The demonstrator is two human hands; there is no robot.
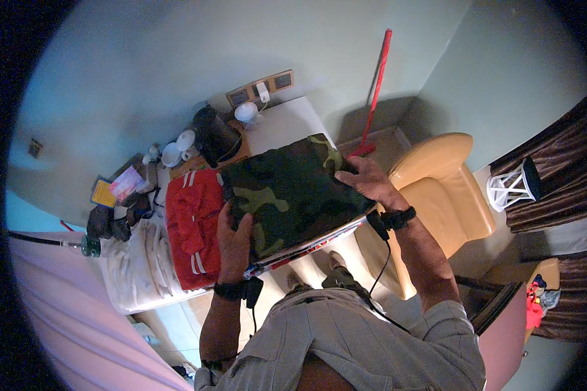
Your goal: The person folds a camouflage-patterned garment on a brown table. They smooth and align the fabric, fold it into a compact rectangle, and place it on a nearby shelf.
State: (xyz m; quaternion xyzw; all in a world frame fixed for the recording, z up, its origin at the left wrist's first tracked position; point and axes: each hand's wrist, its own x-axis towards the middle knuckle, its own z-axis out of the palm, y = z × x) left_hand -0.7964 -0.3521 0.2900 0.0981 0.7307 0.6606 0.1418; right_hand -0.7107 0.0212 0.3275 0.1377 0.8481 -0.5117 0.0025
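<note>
A folded camouflage garment (293, 195) in dark green, brown and olive lies flat on the table in front of me. My left hand (235, 234) grips its left edge, near the red garment. At the opposite edge, my right hand (367, 178) has its thumb on top of the cloth and its fingers over the far corner. Both wrists wear black straps with small cabled devices. Just left of the camouflage cloth is a folded red garment (193, 229) with white stripes. Beyond that sits a pile of white clothes (139, 266).
Along the wall stand a black pot-like container (215, 134), white cups (172, 154) and a lidded white vessel (246, 112). A charger (262, 92) is plugged in above. A tan armchair (435, 195) stands right, beside a red-handled stick (379, 83). A pink curtain-like cloth (73, 313) hangs left.
</note>
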